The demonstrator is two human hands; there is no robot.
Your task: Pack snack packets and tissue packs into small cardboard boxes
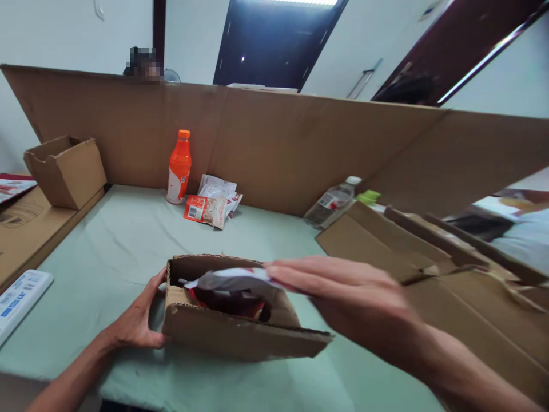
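An open cardboard box [231,337] stands on the pale green cloth in front of me. My left hand [136,320] is closed around its left end, the fingers at the far corner and the thumb at the near one. My right hand [360,292], a little blurred, is over the box's right side with its fingers together on the edge of a white packet [235,276]. That packet lies partly inside the box opening. Beneath it a dark red packet [223,300] shows in the box; its kind is hidden. The thumb of my right hand cannot be seen.
Behind the box are an orange drink bottle [179,169] and several snack packets [212,209]. A clear bottle [332,203] leans beside cardboard pieces [386,240] at the right. A smaller box [71,174] and a white power strip [23,300] are at the left. A cardboard partition [274,149] crosses the back.
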